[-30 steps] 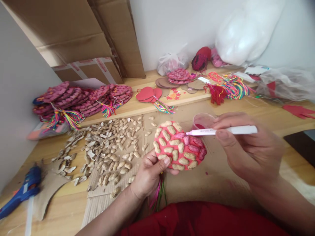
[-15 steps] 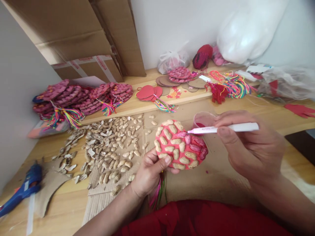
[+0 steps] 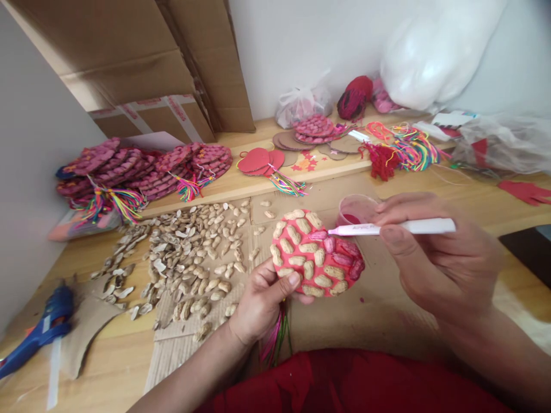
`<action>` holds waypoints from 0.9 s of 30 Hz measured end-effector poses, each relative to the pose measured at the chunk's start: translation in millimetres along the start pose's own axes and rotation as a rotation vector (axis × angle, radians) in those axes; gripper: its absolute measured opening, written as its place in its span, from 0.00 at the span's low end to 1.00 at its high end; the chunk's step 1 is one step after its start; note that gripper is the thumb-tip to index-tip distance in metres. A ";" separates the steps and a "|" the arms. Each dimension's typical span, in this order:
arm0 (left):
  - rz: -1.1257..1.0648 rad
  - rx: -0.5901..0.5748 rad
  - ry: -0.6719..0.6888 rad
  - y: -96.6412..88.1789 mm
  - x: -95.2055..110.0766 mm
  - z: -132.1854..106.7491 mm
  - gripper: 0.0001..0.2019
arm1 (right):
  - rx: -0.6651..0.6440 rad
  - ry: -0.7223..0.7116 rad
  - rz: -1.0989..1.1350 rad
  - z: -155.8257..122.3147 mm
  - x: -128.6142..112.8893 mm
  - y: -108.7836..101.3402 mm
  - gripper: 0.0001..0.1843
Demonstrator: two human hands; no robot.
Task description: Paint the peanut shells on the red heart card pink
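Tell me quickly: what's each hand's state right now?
Left hand: closed, holding the round red disc studded with peanuts.
Right hand: closed, holding the slim white pink-tipped marker.

Blurred, cut-off blue glue gun [image 3: 57, 328] near the desk's [image 3: 114, 361] left edge, lettering [image 3: 353, 229] on the white marker [image 3: 370, 229] partly illegible

Head camera faces forward, down; left hand [image 3: 262, 301], right hand [image 3: 443, 261] near.
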State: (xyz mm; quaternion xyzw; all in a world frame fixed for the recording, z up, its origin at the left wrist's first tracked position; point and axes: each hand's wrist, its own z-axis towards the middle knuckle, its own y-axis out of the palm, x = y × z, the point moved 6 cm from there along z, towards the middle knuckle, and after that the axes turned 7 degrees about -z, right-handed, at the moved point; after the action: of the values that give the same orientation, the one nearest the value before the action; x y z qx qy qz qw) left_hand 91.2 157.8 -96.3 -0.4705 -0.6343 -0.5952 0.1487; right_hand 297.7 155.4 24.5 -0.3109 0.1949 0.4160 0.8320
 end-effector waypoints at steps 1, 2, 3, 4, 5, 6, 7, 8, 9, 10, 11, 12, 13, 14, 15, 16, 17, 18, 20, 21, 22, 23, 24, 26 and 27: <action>0.001 -0.001 -0.003 0.0 -0.2 0.0 0.12 | 0.002 -0.006 -0.012 0.2 -0.5 0.0 0.09; 0.002 -0.002 -0.006 0.0 -0.5 0.1 0.12 | 0.002 -0.013 -0.023 0.3 -0.9 0.1 0.08; 0.003 -0.001 -0.007 -0.2 -0.6 0.2 0.12 | 0.002 -0.019 -0.035 0.4 -1.1 0.2 0.08; 0.004 0.000 -0.007 -0.5 -0.6 0.3 0.12 | 0.000 -0.022 -0.045 0.5 -1.2 0.4 0.08; 0.005 0.001 -0.006 -0.7 -0.7 0.4 0.12 | -0.003 -0.024 -0.053 0.6 -1.3 0.5 0.08; 0.004 0.000 -0.004 -0.9 -0.6 0.5 0.12 | -0.007 -0.024 -0.060 0.6 -1.3 0.6 0.09; 0.002 0.000 -0.002 -1.0 -0.6 0.6 0.12 | -0.011 -0.021 -0.066 0.6 -1.3 0.7 0.08; -0.001 -0.002 -0.001 -1.0 -0.5 0.7 0.12 | -0.014 -0.018 -0.077 0.5 -1.4 0.6 0.08; -0.004 -0.002 0.000 -0.9 -0.5 0.8 0.12 | -0.013 -0.018 -0.091 0.5 -1.9 0.2 0.08; -0.006 -0.001 0.001 -0.9 -0.4 0.9 0.12 | -0.005 -0.019 -0.104 0.5 -2.5 -0.6 0.08; -0.009 0.000 0.003 -0.8 -0.2 0.9 0.12 | 0.011 -0.019 -0.113 0.5 -3.2 -1.8 0.08; -0.009 0.000 0.004 -0.6 -0.1 0.9 0.12 | 0.028 -0.019 -0.116 0.5 -3.8 -2.9 0.07; -0.009 -0.001 0.004 -0.4 0.0 0.8 0.11 | 0.042 -0.020 -0.110 0.5 -4.2 -3.7 0.07; -0.009 -0.003 0.004 -0.2 0.1 0.7 0.11 | 0.042 -0.018 -0.097 0.5 -4.1 -3.6 0.07; -0.010 -0.004 0.004 -0.1 0.1 0.5 0.12 | 0.030 -0.017 -0.084 0.6 -3.9 -2.6 0.08; -0.010 -0.005 0.004 -0.1 0.1 0.3 0.12 | 0.012 -0.018 -0.077 0.6 -3.5 -1.2 0.08; -0.011 -0.005 0.003 -0.2 0.0 0.2 0.12 | -0.009 -0.020 -0.079 0.5 -3.0 0.2 0.08; -0.011 -0.004 0.004 -0.4 -0.2 0.1 0.12 | -0.021 -0.023 -0.086 0.2 -2.6 1.0 0.09; -0.010 0.002 0.005 -1.2 -0.6 0.0 0.12 | -0.023 -0.024 -0.109 -0.8 -1.6 0.7 0.09; -0.007 0.007 0.005 -1.6 -0.8 0.1 0.13 | -0.016 -0.021 -0.117 -1.5 -1.2 -0.2 0.09; -0.003 0.012 0.004 -1.9 -1.1 0.1 0.13 | -0.010 -0.020 -0.120 -2.3 -1.1 -1.1 0.09; -0.001 0.017 0.004 -2.1 -1.3 0.2 0.13 | -0.008 -0.028 -0.124 -3.1 -1.6 -1.6 0.10; 0.001 0.022 0.004 -2.3 -1.6 0.3 0.12 | -0.012 -0.041 -0.129 -3.8 -2.5 -1.6 0.10; 0.002 0.024 0.003 -2.0 -2.2 0.5 0.12 | -0.047 -0.085 -0.145 -4.7 -5.3 0.9 0.12; 0.000 0.022 0.005 -1.7 -2.4 0.5 0.12 | -0.070 -0.109 -0.156 -4.9 -6.6 3.1 0.12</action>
State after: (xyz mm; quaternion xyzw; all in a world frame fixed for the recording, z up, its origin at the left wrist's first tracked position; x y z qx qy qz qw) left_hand 91.3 157.5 -99.3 -0.4673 -0.6402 -0.5896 0.1555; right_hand 291.1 149.7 23.6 -0.3311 0.1098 0.3730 0.8598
